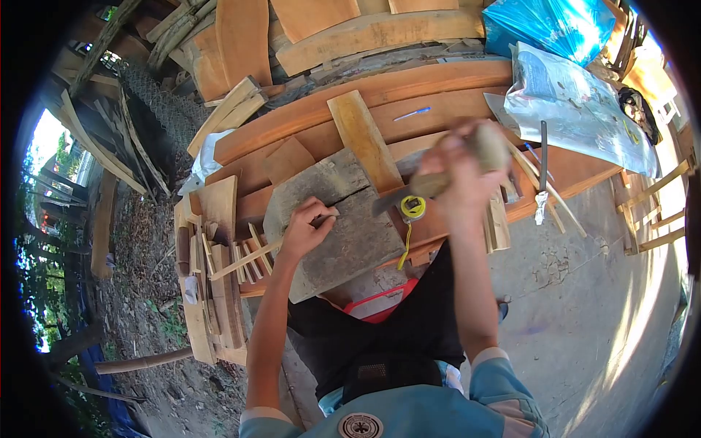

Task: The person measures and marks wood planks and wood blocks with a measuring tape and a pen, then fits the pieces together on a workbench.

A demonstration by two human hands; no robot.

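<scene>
My left hand [305,228] is closed around a thin wooden stick [247,260]. The stick runs out past the wrist to the lower left, and its other end shows just beyond my fingertips. Under this hand lies a thick, worn wooden board [343,244] with a dark crack. My right hand [467,171], blurred by motion, is raised right of the board and grips a blade tool with a thick wooden handle [432,184]. Its dark blade [391,200] points left over the board's right edge. Beside the blade sits a yellow tape measure [412,207], its tape hanging toward me.
A wooden plank [365,139] and a blue pen [412,114] lie beyond the board. Thin wood pieces [219,285] are gathered at left. A clear plastic bag [577,109] and a dark metal bar [543,157] are at right. Something red [383,303] shows below the board.
</scene>
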